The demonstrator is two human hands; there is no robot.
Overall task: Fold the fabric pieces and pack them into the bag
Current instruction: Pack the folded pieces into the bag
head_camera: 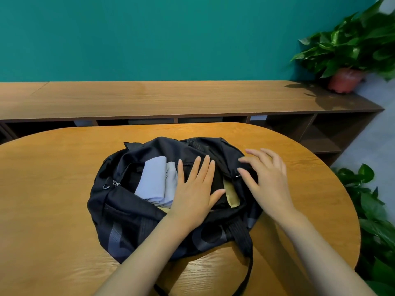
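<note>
1. The left hand (193,189) lies flat with its fingers straight, gripping nothing. It presses a black folded piece (217,178) down inside the open black duffel bag (119,218), probably to seat it low enough for closing.
2. Just left of that palm, a lavender folded piece (152,178) and a grey-blue one (171,184) sit side by side in the opening, packed edge to edge to save room.
3. A tan piece (232,197) peeks out just right of the thumb.
4. The right hand (268,178), with fingers spread and holding nothing, is over the bag's end by a metal ring (237,175), likely steadying it. Whether it touches is unclear.
</note>
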